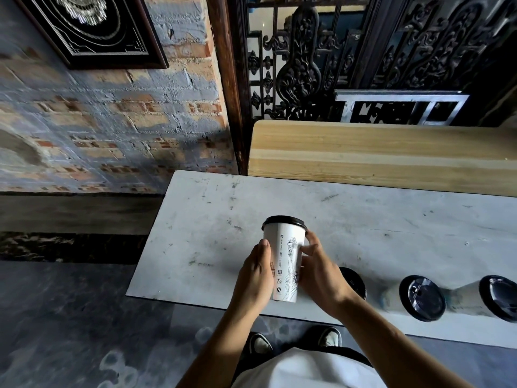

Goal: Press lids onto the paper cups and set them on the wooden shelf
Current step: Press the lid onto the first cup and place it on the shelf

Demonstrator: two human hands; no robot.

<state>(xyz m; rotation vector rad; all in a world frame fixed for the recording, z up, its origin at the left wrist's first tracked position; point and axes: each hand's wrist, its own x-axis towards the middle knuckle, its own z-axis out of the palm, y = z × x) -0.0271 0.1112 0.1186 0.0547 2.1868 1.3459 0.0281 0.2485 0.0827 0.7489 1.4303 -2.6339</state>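
A white paper cup [286, 256] with black line drawings and a black lid [284, 221] on top is held upright above the white table [212, 236]. My left hand [256, 273] wraps its left side and my right hand [319, 271] grips its right side, with the thumb near the rim. Three more lidded cups stand along the table's near edge to the right: one [354, 281] partly hidden behind my right wrist, a second [421, 298] and a third [499, 298]. The wooden shelf [377, 152] lies beyond the table, with nothing on its visible part.
A brick wall with a framed picture [92, 29] rises at the left. A dark carved wooden screen [349, 57] stands behind the shelf. Grey floor lies left of the table, and my shoes [260, 343] show under its near edge.
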